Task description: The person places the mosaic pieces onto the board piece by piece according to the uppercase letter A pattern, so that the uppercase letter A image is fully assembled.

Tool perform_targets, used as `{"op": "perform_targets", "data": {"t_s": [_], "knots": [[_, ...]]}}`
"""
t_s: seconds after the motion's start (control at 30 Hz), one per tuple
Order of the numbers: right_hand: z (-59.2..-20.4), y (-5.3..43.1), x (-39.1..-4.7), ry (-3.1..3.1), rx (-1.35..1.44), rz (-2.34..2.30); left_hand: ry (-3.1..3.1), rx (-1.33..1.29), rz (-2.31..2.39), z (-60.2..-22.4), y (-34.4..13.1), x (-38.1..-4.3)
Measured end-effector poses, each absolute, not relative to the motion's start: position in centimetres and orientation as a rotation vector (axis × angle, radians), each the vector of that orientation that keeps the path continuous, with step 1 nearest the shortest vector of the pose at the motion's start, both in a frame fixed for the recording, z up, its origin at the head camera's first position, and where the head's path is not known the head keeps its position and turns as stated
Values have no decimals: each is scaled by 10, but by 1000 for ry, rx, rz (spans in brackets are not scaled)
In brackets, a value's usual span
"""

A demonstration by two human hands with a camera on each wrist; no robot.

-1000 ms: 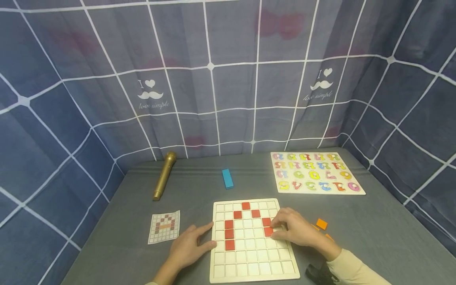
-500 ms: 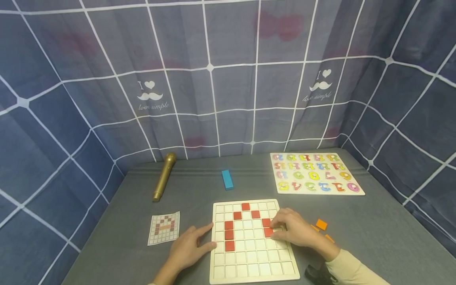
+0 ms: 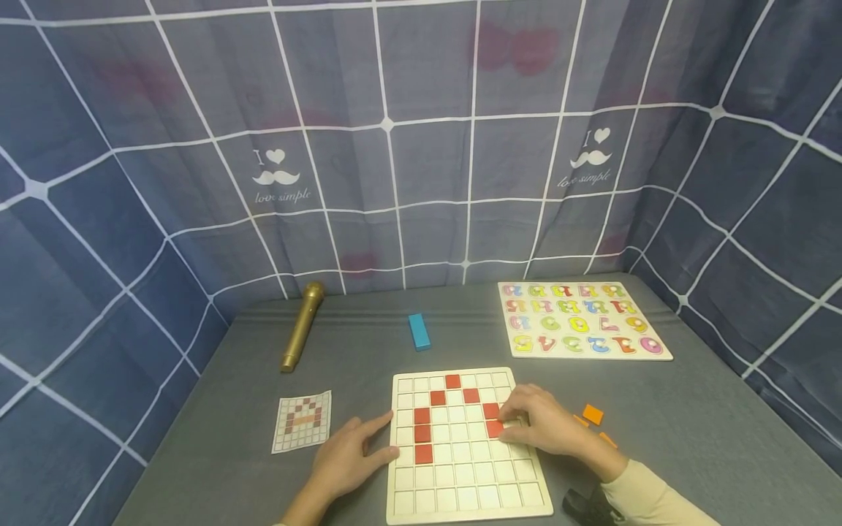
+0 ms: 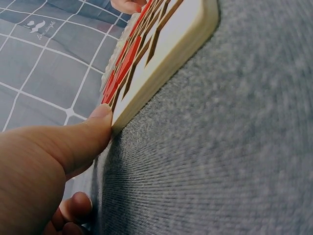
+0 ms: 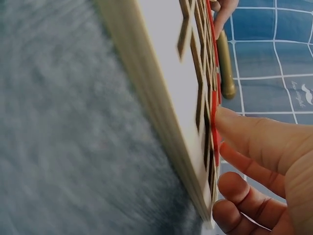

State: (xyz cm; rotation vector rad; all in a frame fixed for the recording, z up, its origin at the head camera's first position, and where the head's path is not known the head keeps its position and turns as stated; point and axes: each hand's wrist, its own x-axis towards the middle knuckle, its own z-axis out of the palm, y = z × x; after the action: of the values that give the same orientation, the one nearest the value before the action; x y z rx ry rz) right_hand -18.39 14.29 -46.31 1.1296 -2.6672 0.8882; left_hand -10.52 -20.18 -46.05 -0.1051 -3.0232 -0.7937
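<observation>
A pale wooden grid board [image 3: 457,500] lies flat before me, several red square tiles set in its cells. My left hand [image 3: 343,454] rests at the board's left edge, index finger and thumb extended against the rim; in the left wrist view the thumb [image 4: 95,128] touches the board's side. On the right half, my right hand [image 3: 544,422] pinches a red tile [image 3: 493,429] with thumb and index finger, just below another red tile [image 3: 491,410]. The right wrist view shows the thumb tip right at the red tile [image 5: 215,129], other fingers curled loosely.
Left of the board lies a small pattern card [image 3: 302,441] with a printed grid. Behind are a gold microphone [image 3: 303,325], a blue block [image 3: 419,332] and a number puzzle board [image 3: 585,321]. Several orange tiles [image 3: 593,414] lie beside my right wrist, a black object [image 3: 580,504] nearer me.
</observation>
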Motion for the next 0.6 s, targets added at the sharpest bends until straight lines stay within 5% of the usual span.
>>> {"op": "perform_targets", "data": {"t_s": [0.6], "knots": [[-449, 242, -181, -2670, 795, 818, -3019, -117, -796, -459, -202, -106]]}}
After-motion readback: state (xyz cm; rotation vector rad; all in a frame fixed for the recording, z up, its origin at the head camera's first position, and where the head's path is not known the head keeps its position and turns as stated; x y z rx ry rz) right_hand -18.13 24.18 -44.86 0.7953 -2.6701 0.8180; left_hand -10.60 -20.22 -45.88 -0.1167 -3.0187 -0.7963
